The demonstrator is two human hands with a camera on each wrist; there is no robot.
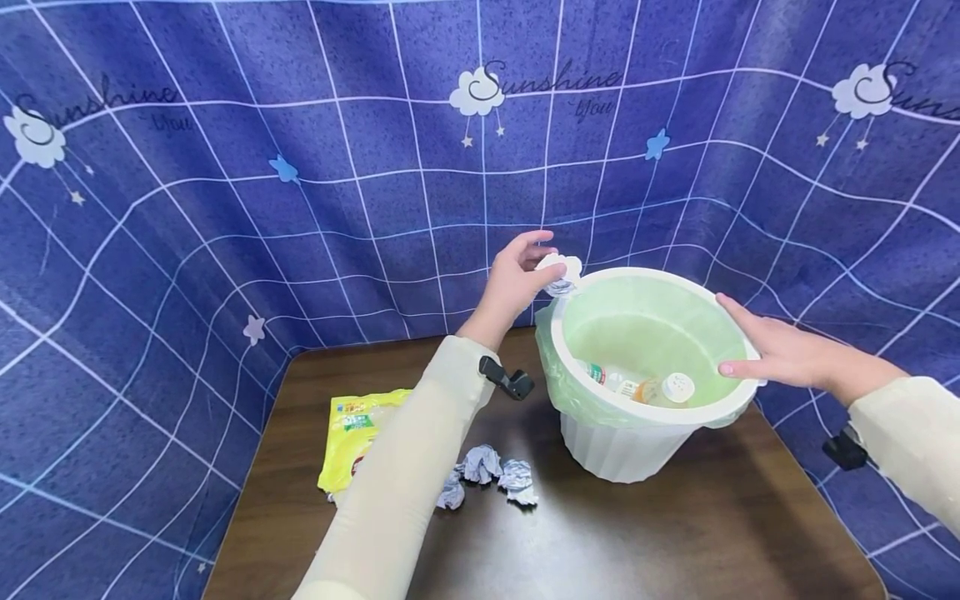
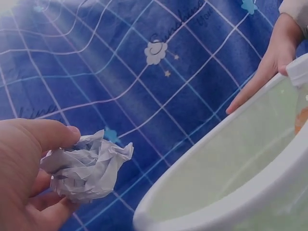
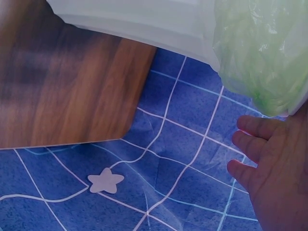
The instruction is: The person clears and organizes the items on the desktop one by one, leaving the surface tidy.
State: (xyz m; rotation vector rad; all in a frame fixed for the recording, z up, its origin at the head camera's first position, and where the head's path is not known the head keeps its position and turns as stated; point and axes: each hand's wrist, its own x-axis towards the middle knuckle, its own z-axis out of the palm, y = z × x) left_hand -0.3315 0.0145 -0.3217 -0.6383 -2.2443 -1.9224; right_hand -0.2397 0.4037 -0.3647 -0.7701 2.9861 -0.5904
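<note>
Paper ball (image 2: 91,168) held just outside the bin (image 1: 622,454)

From my remote seat, leftmost on the wooden table (image 1: 525,550) I see a yellow packet (image 1: 356,437), partly hidden by the left forearm. Right of it three crumpled balls (image 1: 482,464) lie close together, in front of the bin's left side.

Next comes the left hand (image 1: 513,287), raised, pinching the paper ball between thumb and fingers. The ball is left of the rim, just beside it but apart, as my left wrist view shows. It is roughly round, so I find no clear long axis; one creased peak points right, towards the bin.

The bin stands upright, mouth facing up, a green liner (image 1: 558,383) folded over its rim and bottles (image 1: 645,390) inside. At its right the right hand (image 1: 787,354) is spread wide, fingers fairly straight, thumb over the rim; how hard it presses I cannot tell.

I judge the step in hand to be bringing this ball to the bin. The next move, I think, calls for a short shift right over the rim, then a loosened pinch.
</note>
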